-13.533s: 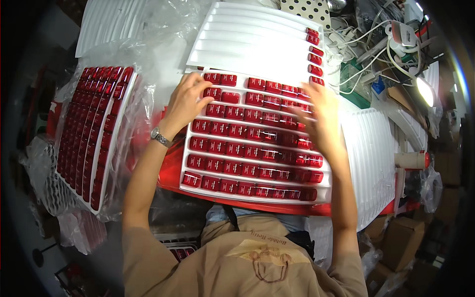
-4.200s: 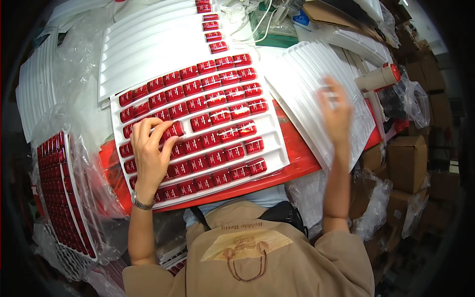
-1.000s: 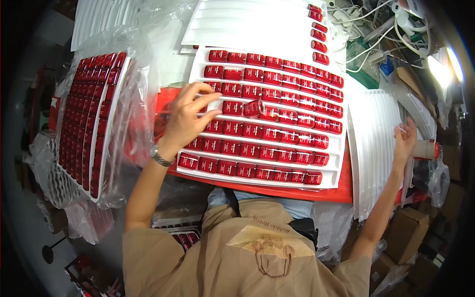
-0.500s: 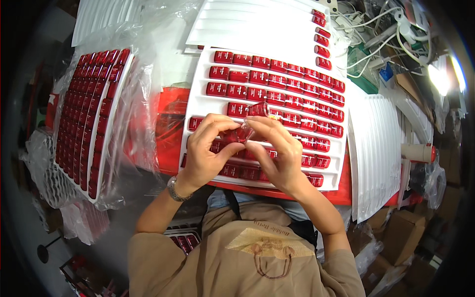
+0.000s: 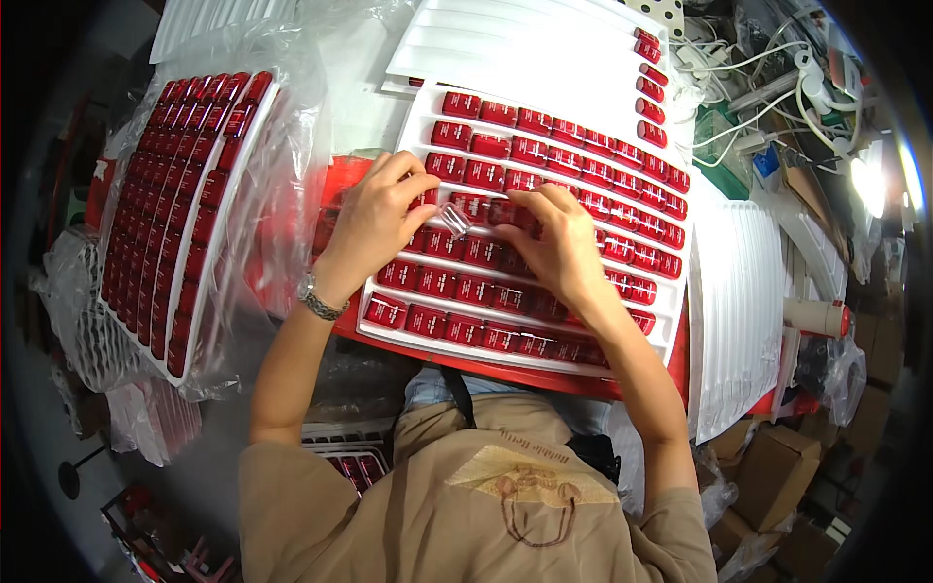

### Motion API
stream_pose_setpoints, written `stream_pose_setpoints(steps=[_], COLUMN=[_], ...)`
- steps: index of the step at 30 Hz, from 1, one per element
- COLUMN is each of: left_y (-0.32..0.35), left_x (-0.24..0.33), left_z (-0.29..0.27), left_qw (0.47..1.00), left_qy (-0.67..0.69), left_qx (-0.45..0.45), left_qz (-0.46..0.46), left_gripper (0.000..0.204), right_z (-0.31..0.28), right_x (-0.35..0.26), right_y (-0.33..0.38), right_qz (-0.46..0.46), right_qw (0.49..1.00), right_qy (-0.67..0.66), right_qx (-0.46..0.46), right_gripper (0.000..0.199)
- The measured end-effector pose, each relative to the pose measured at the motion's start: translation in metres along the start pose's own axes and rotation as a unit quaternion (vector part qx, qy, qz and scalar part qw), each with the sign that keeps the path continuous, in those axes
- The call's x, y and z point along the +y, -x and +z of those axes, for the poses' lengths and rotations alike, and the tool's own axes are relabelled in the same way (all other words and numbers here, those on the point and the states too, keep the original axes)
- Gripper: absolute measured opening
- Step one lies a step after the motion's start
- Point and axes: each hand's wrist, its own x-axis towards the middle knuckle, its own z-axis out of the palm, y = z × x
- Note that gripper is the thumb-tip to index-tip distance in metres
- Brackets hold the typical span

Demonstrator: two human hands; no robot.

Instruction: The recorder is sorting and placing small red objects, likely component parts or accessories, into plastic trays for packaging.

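A white ribbed tray (image 5: 622,340) lies before me with rows of small red bottles (image 5: 461,327) carrying pale print. My left hand (image 5: 381,209) is at the left end of a middle row, fingers curled closed about a red bottle that shows only in part. Further right in that row, my right hand (image 5: 559,238) pinches another red bottle (image 5: 503,212) between thumb and fingers, low over the tray. Between the two hands a clear plastic piece (image 5: 454,220) lies tilted across the row; its exact kind I cannot tell.
At the left a second tray of red bottles (image 5: 165,214) stands tilted inside clear plastic film (image 5: 292,126). White ribbed trays are stacked behind (image 5: 505,39) and at the right (image 5: 734,311). White cables (image 5: 739,58) clutter the far right, with cardboard boxes (image 5: 777,471) below.
My hands, together over the tray earlier, have moved apart. The left has gone left and up to the row's end; the right holds a bottle lower. The clear piece now shows between them.
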Motion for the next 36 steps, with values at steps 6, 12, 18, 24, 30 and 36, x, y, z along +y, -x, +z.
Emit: stream_pose_setpoints(steps=[6,12,18,24,30,36], left_y=[0.006,0.014,0.044,0.048,0.03,-0.001], left_x=[-0.009,-0.005,0.014,0.064,0.032,0.009], left_z=[-0.008,-0.01,-0.027,-0.009,-0.012,-0.003], left_qw=[0.999,0.985,0.994,0.991,0.995,0.998], left_qy=[0.025,0.087,0.093,0.111,0.004,0.004], left_qx=[0.025,0.117,0.061,0.042,0.085,-0.027], left_qz=[-0.031,-0.098,-0.014,0.068,-0.043,-0.055], left_gripper=[0.024,0.026,0.033,0.05,0.029,0.025], right_z=[0.0,0.04,-0.023,-0.023,-0.1,-0.242], right_x=[-0.02,-0.038,-0.052,-0.058,-0.01,0.174], right_y=[-0.007,-0.02,-0.009,0.026,0.096,0.267], right_qz=[-0.043,-0.154,0.042,-0.094,0.024,0.343], right_qw=[0.992,0.981,0.963,0.99,0.992,0.864], right_qy=[0.095,0.115,-0.233,-0.043,-0.004,0.147], right_qx=[0.072,0.009,-0.132,-0.097,0.123,0.337], right_gripper=[0.042,0.016,0.017,0.017,0.031,0.033])
